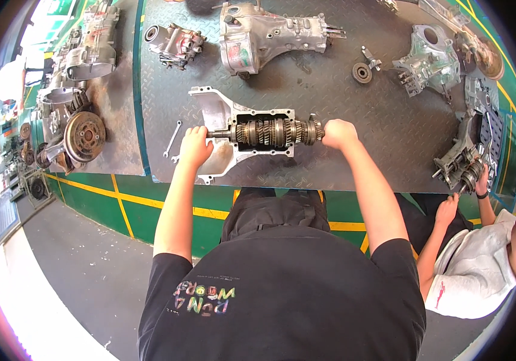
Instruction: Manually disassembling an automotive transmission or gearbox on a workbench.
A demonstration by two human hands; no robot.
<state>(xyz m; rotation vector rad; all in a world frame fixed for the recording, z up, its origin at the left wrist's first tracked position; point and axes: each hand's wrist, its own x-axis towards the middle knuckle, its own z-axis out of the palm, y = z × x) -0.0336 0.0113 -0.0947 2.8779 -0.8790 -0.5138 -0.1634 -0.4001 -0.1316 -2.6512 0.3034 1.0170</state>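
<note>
A gear shaft [267, 132] with several toothed gears lies lengthwise over the opening of a silver gearbox housing half [216, 108] on the worktable. My left hand [195, 147] is closed round the thin left end of the shaft, above the housing's flared part. At the other end, past the housing's right edge, my right hand [340, 133] is closed on the shaft beside its last gears. Whether the shaft rests in its seats or is held just above them I cannot tell. A wrench [173, 139] lies left of the housing, near my left hand.
A gearbox case [270, 36] and a smaller gear assembly [175, 45] stand at the back. Farther right are a loose gear [362, 73] and a bell-shaped housing [432, 57]. A co-worker's hand [447, 209] works on another gear set [468, 174]. More gearboxes [89, 54] fill the left table.
</note>
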